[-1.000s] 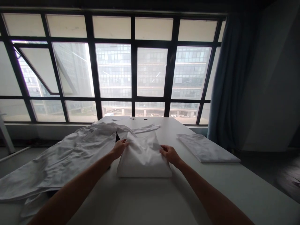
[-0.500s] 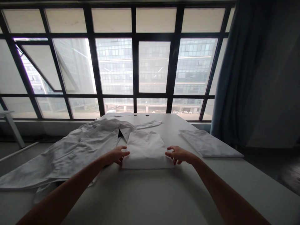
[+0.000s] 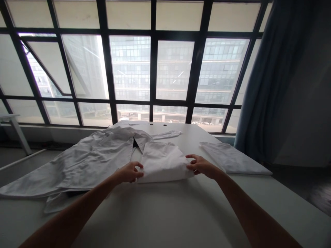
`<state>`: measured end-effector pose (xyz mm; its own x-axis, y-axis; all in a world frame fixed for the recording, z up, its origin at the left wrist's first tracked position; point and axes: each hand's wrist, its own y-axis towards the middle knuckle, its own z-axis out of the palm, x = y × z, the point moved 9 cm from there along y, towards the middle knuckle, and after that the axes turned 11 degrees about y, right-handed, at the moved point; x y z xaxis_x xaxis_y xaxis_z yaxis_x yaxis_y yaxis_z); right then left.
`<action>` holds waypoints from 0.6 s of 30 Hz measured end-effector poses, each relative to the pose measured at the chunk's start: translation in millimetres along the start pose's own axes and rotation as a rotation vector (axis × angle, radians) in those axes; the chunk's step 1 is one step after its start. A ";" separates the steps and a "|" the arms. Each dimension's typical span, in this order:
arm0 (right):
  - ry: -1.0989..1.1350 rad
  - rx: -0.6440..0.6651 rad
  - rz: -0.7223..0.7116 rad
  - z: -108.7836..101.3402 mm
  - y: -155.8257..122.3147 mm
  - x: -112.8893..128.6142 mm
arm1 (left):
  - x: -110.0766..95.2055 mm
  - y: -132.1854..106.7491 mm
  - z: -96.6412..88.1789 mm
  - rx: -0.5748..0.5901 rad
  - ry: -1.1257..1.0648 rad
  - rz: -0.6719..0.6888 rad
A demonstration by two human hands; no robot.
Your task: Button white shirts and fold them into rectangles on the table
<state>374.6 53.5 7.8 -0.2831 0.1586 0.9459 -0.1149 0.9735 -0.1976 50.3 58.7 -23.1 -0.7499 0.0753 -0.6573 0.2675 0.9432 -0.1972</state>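
A folded white garment (image 3: 163, 162) lies in front of me in a near-square shape, its near edge slightly raised off the table. My left hand (image 3: 130, 172) pinches its left near corner between thumb and fingers. At the right near corner, my right hand (image 3: 201, 166) grips the cloth, thumb and fingers closing on the edge. Folds beneath the top layer are hidden. To the left spreads a large crumpled white garment (image 3: 95, 158), one sleeve stretching behind the folded one.
The white table (image 3: 165, 213) runs away from me towards the windows. A second folded white cloth item (image 3: 232, 158) rests near its right edge. A dark blue curtain (image 3: 266, 86) hangs beyond on the right. Two dark round holes mark the table's far end.
Both hands have closed on the garment's near corners and lifted its near edge a little; the cloth's top now creases. The view has tilted slightly.
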 end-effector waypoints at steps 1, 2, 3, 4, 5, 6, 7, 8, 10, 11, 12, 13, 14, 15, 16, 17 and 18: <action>-0.025 0.004 0.035 0.9 0.2 -4.1 | -0.4 -0.5 1.8 0.000 0.011 -0.004; -0.058 0.010 0.078 2.1 0.7 -9.6 | -1.2 -1.2 3.3 -0.002 0.025 -0.006; -0.094 0.016 0.122 3.4 1.3 -15.5 | -2.2 -2.1 4.2 -0.006 0.040 -0.007; -0.128 0.018 0.159 4.6 2.2 -21.1 | -3.4 -3.0 4.8 -0.010 0.055 -0.008; -0.158 0.010 0.184 5.3 3.5 -25.8 | -4.6 -3.9 5.0 -0.014 0.070 -0.010; -0.183 -0.005 0.197 5.7 5.0 -29.2 | -5.4 -4.7 5.0 -0.015 0.084 -0.014; -0.203 -0.022 0.205 6.2 6.4 -31.8 | -6.0 -5.5 5.1 -0.012 0.093 -0.019; -0.218 -0.039 0.211 6.7 7.7 -33.7 | -6.3 -6.3 5.1 -0.007 0.101 -0.027; -0.244 -0.061 0.226 8.1 9.0 -35.8 | -6.6 -8.0 4.9 0.003 0.121 -0.047; -0.258 -0.062 0.230 9.3 9.3 -35.9 | -7.3 -8.8 4.5 0.004 0.136 -0.050; -0.275 -0.056 0.232 10.8 9.4 -35.4 | -8.1 -9.7 4.1 0.004 0.152 -0.052; -0.296 -0.048 0.234 12.2 9.5 -34.7 | -9.2 -10.5 4.2 0.006 0.167 -0.051; -0.318 -0.041 0.232 13.4 9.7 -33.8 | -10.3 -11.2 5.0 0.013 0.179 -0.047; -0.341 -0.035 0.230 14.4 9.9 -32.9 | -11.7 -11.8 6.2 0.021 0.190 -0.040; -0.361 -0.034 0.228 15.1 10.3 -32.2 | -12.6 -12.4 7.5 0.028 0.202 -0.035; -0.379 -0.035 0.225 15.5 10.7 -31.7 | -13.2 -12.9 8.9 0.034 0.217 -0.033; -0.395 -0.038 0.220 15.7 11.1 -31.2 | -14.0 -13.3 9.3 0.026 0.238 -0.028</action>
<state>367.2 56.8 -27.9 -0.6392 0.2949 0.7102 0.0214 0.9300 -0.3668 62.9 42.0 -18.0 -0.8777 0.1263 -0.4624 0.2581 0.9374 -0.2339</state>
